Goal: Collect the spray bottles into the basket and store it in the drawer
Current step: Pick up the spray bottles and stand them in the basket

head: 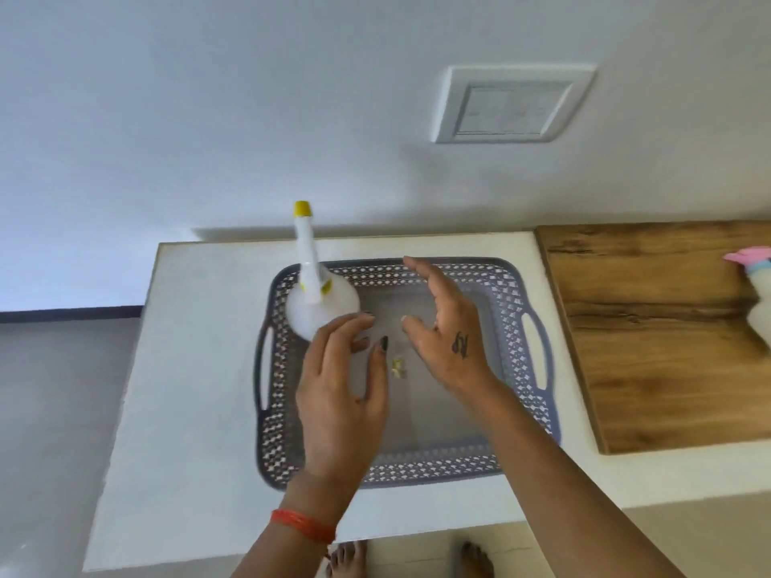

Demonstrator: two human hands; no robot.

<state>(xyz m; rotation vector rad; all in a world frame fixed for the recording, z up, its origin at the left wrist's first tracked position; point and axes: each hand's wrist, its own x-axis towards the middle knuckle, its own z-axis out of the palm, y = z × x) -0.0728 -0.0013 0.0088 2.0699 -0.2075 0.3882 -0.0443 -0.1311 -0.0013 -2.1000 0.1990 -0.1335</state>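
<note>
White surface [200, 369] against a pale wall, carrying a grey lattice basket [534, 340] with cut-out handles.

Standing upright in the basket's far-left corner: one white spray bottle [311, 304] with a yellow-tipped nozzle. Probably light, stiff plastic, smooth and a bit slippery on the round belly; best taken at the narrow neck under the trigger.

Hovering just beside the belly: left hand [338, 394], fingers [354, 327] spread and released, possibly brushing it, hard to tell. Floating over the basket's middle: right hand [446, 331], fingers loose, grasping nothing.

Lying at the far right on a wooden board [651, 335]: a second spray bottle [755, 294], pink-topped, cut off by the frame edge.

Counting: two bottles, one basket, no drawer showing.
</note>
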